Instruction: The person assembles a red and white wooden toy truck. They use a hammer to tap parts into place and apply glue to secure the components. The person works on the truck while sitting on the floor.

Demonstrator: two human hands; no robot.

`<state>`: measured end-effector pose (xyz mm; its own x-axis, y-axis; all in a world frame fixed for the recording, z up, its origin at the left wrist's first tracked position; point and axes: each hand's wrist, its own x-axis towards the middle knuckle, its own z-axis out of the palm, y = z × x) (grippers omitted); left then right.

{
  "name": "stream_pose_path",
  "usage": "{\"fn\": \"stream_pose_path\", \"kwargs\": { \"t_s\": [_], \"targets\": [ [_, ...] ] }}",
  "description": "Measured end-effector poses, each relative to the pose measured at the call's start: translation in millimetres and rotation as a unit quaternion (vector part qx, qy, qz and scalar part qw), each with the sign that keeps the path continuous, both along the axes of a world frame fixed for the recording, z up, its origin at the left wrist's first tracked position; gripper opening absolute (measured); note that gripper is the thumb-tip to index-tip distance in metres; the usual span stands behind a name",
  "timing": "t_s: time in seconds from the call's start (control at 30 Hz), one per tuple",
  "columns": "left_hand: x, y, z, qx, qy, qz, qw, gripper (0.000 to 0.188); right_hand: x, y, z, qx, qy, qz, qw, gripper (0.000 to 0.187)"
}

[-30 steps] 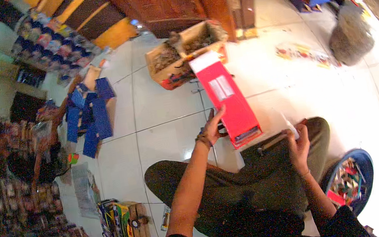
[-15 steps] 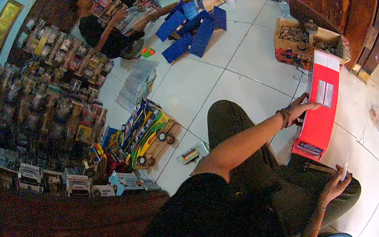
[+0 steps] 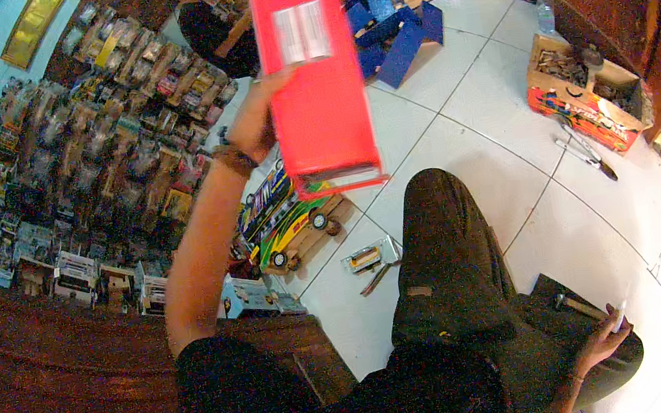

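Observation:
My left hand (image 3: 258,118) grips the long red box (image 3: 325,116) by its left side and holds it raised, well above the floor. White covers the box's far end, and a pale printed label lies on its top face. Low on the right, my right hand (image 3: 601,343) is closed round a small white pointed object (image 3: 621,318), too small to name for certain. Beside that hand, a hammer (image 3: 578,306) lies on a dark flat piece (image 3: 542,298) over my folded leg. The red box hides part of the toy truck behind it.
Colourful toy trucks (image 3: 295,225) and a small clear pack (image 3: 369,257) lie on the tiled floor. Blue panels (image 3: 401,52) lie further off, near another person (image 3: 209,27). Packaged goods (image 3: 105,147) are stacked left. A carton of small parts (image 3: 581,93) and a bottle (image 3: 544,4) stand right.
My left hand has lifted the red box off the right side and swung it up and leftward. My right hand stays low with the white object. The view has shifted slightly.

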<state>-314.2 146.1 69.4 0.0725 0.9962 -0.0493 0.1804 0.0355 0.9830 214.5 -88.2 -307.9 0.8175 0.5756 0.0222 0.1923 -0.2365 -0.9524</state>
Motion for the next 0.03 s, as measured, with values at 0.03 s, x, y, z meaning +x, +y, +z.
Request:
{"fn": "stream_pose_path", "kwargs": {
  "t_s": [0.03],
  "targets": [
    [-27.0, -5.3, 8.3, -0.007, 0.069, 0.055, 0.996, 0.073, 1.1, 0.8, 0.6, -0.017, 0.012, -0.003, 1.000, 0.040]
  ]
}}
